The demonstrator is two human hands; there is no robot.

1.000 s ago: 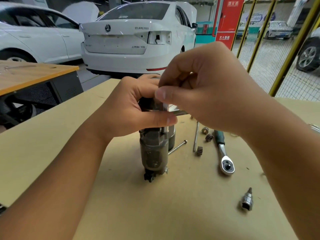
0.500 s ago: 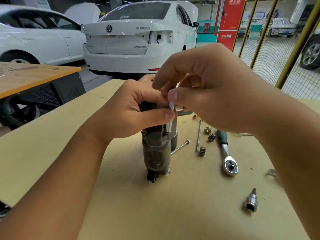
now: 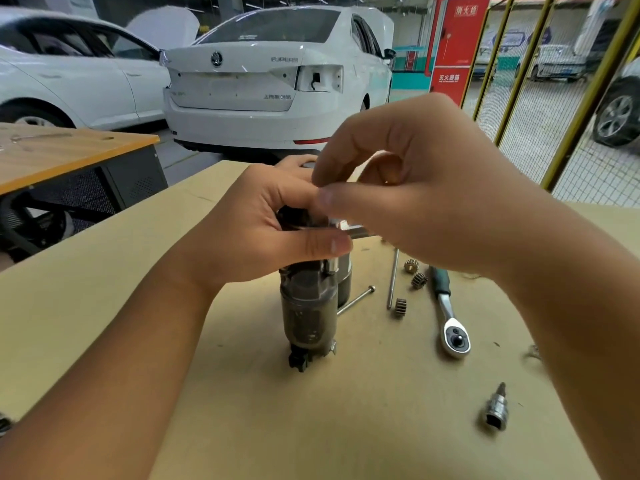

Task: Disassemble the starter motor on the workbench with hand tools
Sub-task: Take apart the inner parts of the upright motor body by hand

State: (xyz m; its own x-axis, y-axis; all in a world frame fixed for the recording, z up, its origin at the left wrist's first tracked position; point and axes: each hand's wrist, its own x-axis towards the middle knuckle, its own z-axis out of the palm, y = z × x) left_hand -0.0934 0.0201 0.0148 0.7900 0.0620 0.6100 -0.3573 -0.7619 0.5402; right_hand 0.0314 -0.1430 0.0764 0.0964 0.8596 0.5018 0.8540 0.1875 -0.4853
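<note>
Mid-teardown, we'd say. Starter motor (image 3: 309,317) stands upright at frame centre on the workbench (image 3: 104,306). Already out, right of it: two long bolts (image 3: 393,278), three small gears (image 3: 400,307), ratchet (image 3: 450,320), bit socket (image 3: 496,410) at lower right. Our left hand (image 3: 252,233) grips the motor's top; our right hand (image 3: 415,202) has fingers curled at the top, apparently pinching a small part, which stays hidden. Housing still to split.

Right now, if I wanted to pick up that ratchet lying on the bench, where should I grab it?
Probably by the green handle, coming from above. The ratchet lies flat on the bench, its head toward you; the handle is the long grippy part. Mind the gears just left of it.
</note>
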